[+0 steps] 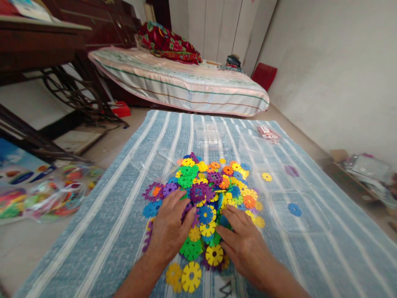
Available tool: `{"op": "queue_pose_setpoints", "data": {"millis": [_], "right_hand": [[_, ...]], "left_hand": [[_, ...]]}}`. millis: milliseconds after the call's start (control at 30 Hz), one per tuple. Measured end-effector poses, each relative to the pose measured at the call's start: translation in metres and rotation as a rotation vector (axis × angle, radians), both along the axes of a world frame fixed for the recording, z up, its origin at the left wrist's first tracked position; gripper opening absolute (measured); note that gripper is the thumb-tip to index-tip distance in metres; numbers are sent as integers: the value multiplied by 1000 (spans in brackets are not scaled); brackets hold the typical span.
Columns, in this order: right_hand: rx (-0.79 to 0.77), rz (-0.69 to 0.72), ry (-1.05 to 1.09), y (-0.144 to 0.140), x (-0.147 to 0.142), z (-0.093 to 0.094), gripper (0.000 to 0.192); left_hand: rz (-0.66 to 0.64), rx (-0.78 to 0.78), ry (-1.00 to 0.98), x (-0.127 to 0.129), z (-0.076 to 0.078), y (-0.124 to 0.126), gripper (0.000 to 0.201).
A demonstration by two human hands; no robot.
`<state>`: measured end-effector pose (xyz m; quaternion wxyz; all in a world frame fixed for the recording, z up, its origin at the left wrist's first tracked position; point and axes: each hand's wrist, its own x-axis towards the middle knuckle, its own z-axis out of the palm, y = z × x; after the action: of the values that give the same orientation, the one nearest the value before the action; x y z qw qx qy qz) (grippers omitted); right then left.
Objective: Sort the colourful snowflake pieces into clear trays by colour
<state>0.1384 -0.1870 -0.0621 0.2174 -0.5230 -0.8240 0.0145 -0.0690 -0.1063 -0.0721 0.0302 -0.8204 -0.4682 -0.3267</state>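
The toy pieces (pixel 214 186) are flat plastic discs with notched rims, plus a few purple grid squares, in yellow, green, blue, orange and purple. They lie heaped, too many to count, at the middle of the striped mat (pixel 108 215). 2 hands rest flat on the heap's near side, fingers spread, gripping nothing: left hand (pixel 170 231), right hand (pixel 243 242). 1 blue disc (pixel 294 209) lies apart toward the mat's right edge.

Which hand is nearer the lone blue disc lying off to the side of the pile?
The right hand is nearer: the blue disc lies just beyond it, apart. The left hand rests on the far side of the pile.
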Motion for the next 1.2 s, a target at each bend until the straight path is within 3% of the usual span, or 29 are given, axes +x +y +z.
{"op": "queue_pose_setpoints", "data": {"millis": [200,433,700,1033,1200], "right_hand": [[179,70,50,8,-7,-5,11],[132,37,56,10,-12,1,19],[246,14,173,9,-17,-11,18],[60,32,470,5,5,10,19],[55,-7,525,29,32,31,15]], "left_hand": [[-9,19,-22,-2,-3,2,22],[-31,64,-26,-4,-5,7,25],[-13,-8,-28,-1,-1,3,22],[0,-1,-20,-1,-3,2,21],[-5,79,-4,-6,-9,5,22]]}}
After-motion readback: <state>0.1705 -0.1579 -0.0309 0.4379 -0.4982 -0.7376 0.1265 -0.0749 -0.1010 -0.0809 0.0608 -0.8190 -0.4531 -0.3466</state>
